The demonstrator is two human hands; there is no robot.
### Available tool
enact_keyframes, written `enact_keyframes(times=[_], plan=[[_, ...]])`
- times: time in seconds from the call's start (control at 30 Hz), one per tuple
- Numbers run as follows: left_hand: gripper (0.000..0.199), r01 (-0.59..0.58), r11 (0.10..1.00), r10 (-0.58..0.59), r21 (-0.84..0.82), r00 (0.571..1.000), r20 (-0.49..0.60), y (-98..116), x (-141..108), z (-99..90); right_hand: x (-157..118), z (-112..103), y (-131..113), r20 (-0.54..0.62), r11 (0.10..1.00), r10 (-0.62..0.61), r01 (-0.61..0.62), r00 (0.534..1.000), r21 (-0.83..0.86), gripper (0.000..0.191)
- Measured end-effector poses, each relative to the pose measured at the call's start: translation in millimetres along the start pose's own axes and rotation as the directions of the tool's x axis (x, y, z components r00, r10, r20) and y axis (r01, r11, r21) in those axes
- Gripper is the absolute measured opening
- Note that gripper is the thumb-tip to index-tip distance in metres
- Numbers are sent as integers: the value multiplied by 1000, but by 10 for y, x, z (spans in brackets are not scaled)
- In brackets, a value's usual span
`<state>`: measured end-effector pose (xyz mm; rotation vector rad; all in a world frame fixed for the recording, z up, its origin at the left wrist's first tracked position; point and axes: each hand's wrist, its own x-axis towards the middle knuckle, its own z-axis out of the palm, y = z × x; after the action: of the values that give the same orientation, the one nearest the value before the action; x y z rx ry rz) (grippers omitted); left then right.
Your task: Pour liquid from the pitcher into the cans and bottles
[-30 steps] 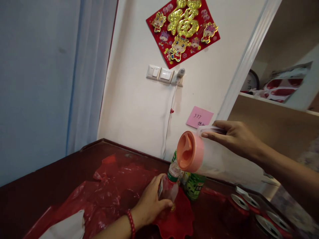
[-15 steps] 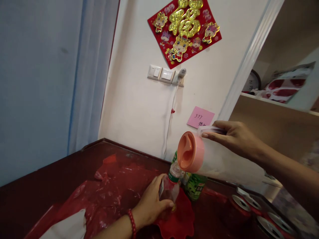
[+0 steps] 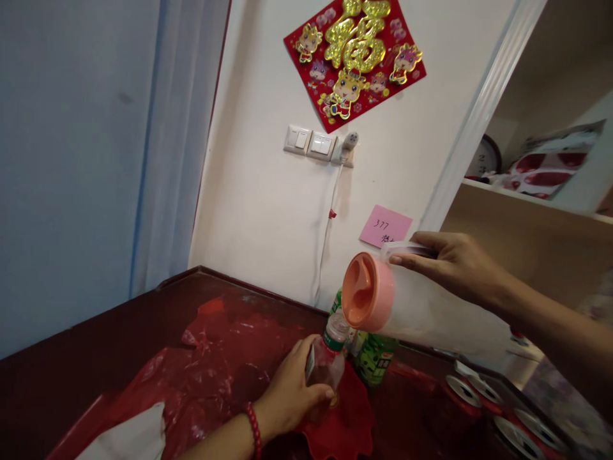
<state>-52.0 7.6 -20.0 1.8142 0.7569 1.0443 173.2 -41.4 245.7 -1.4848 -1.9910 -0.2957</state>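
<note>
My left hand [image 3: 299,390], with a red bead bracelet at the wrist, is wrapped round a small clear plastic bottle [image 3: 332,361] that has a green band below its open neck. A red scalloped mat [image 3: 352,415] lies under it. My right hand [image 3: 445,262] grips the handle of a frosted pitcher [image 3: 431,313] with an orange-pink lid [image 3: 366,291]. The pitcher is tipped on its side, its lid just above and right of the bottle's mouth. Whether liquid is flowing cannot be made out.
Green-labelled containers [image 3: 376,359] stand behind the bottle. Several open-topped cans [image 3: 463,391] are at the lower right. Crumpled red plastic [image 3: 211,358] and a white paper item [image 3: 129,437] lie left. A white cord [image 3: 326,239] runs down the wall.
The pitcher's body and my right hand have shifted very slightly; my left hand and the bottle look the same.
</note>
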Motion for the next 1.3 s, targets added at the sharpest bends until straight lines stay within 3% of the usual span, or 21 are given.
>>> enact_keyframes(times=[0.7, 0.97, 1.17, 1.3], plan=[[77, -4, 1000, 4, 3, 1000, -7, -22, 1, 3, -13, -9, -31, 2, 1000, 7, -7, 1000, 13, 70], [76, -16, 1000, 16, 1, 1000, -2, -10, -2, -13, -72, 125, 43, 4, 999, 32, -32, 999, 30, 61], [78, -39, 999, 40, 19, 999, -17, -111, 41, -10, -162, 190, 85, -57, 991, 87, -80, 995, 105, 57], [79, -63, 998, 63, -7, 998, -17, -191, 59, -23, -391, 227, 123, -149, 976, 157, -130, 976, 174, 56]])
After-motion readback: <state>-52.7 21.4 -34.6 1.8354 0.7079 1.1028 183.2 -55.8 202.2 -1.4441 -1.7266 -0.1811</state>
